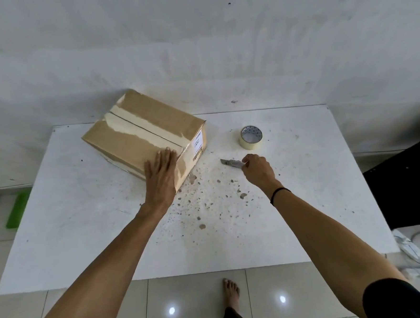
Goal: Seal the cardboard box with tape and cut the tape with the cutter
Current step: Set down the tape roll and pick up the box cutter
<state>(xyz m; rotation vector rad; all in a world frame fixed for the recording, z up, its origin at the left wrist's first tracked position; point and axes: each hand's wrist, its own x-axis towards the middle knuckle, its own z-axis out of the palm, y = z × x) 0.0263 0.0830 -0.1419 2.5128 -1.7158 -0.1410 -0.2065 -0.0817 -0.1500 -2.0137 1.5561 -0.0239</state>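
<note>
The left hand point(160, 172) lies flat, fingers extended, on the cardboard box's point(137, 131) near corner at the table's point(85, 242) far left. The right hand point(258, 166) grips the cutter point(231, 162) over bare tabletop, tape roll point(251, 137) just beyond. The box label's point(198, 142) print is illegible.

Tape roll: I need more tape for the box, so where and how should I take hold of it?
The tape roll lies flat, hole facing up, apart from the box. Probably come from above: thumb in the hole, fingers outside the ring.
</note>
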